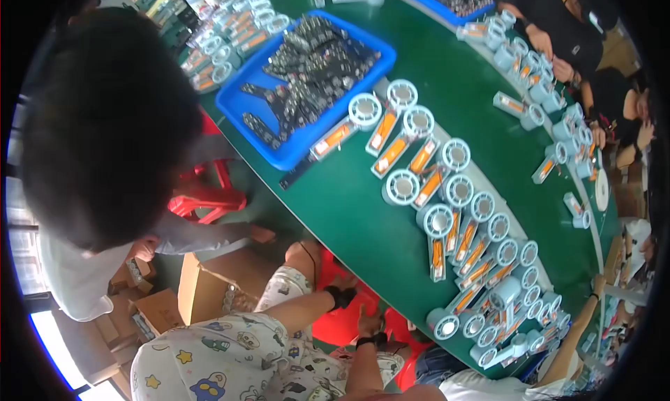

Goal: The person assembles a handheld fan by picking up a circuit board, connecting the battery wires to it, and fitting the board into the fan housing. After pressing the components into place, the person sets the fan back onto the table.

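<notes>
Both my hands are low, over a red plastic stool [328,328] beside the table's near edge. My left hand [347,284], with a black watch at the wrist, is in shadow and its fingers are hard to make out. Just below and to the right is my right hand [370,322], dark band at its wrist, fingers apart and nothing visible in them. On the green table [335,212], nearest to my hands, stand rows of light-blue handheld fans [437,220], their handles uncovered to show orange parts inside.
A blue tray [230,122] of dark circuit boards sits at the table's far left. More fan units [234,24] lie beyond it. A seated person [105,129] is at my left, near cardboard boxes [202,282]. Other people work across the table, and another person's arm [572,331] reaches in at right.
</notes>
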The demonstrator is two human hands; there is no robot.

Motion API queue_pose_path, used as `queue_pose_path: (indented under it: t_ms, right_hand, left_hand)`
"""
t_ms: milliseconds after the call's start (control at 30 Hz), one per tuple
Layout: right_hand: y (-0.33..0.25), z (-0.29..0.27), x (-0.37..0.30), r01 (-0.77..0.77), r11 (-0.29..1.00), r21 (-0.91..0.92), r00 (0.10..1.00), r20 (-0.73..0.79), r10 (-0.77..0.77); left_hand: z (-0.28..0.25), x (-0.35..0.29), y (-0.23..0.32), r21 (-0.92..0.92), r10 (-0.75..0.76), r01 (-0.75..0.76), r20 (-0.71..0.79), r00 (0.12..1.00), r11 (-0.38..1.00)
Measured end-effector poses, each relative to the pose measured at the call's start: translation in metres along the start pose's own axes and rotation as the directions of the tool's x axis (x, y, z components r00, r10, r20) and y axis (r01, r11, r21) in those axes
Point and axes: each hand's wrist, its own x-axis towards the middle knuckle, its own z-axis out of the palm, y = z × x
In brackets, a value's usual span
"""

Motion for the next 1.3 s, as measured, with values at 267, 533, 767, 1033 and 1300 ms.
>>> queue_pose_path:
  t_ms: [267, 533, 767, 1033, 1300]
  right_hand:
    - [-0.047, -0.066, 0.048, 0.161, 0.986, 0.045, 0.967, 0.191, -0.167]
    - [0.047, -0.129, 0.149, 0.357, 0.876, 0.324, 0.806, -0.581, -0.114]
    - [-0.089, -0.202, -0.015, 0.389, 0.511, 0.766, 0.866, -0.494, 0.082]
    - [-0.269, -0.366, -0.137, 0.952, 0.305, -0.022, 0.098, -0.922, -0.374]
    - [-0.355, -0.315, -0.038, 0.859, 0.478, 0.183, 0.497, -0.523, -0.692]
  left_hand:
    - [-0.025, -0.007, 0.000, 0.005, 0.069, -0.073, 0.272, 0.960, 0.997]
    - [-0.167, -0.076, 0.033, 0.385, 0.436, -0.255, -0.514, 0.739, 0.887]
    - [-0.203, -0.213, 0.014, 0.176, 0.251, -0.448, -0.961, 0.114, 0.877]
    - [-0.229, -0.292, 0.119, 0.452, 0.513, -0.666, -0.850, -0.118, 0.594]
    - [-0.329, -0.146, 0.180, 0.352, 0.339, -0.463, -0.934, -0.114, 0.813]
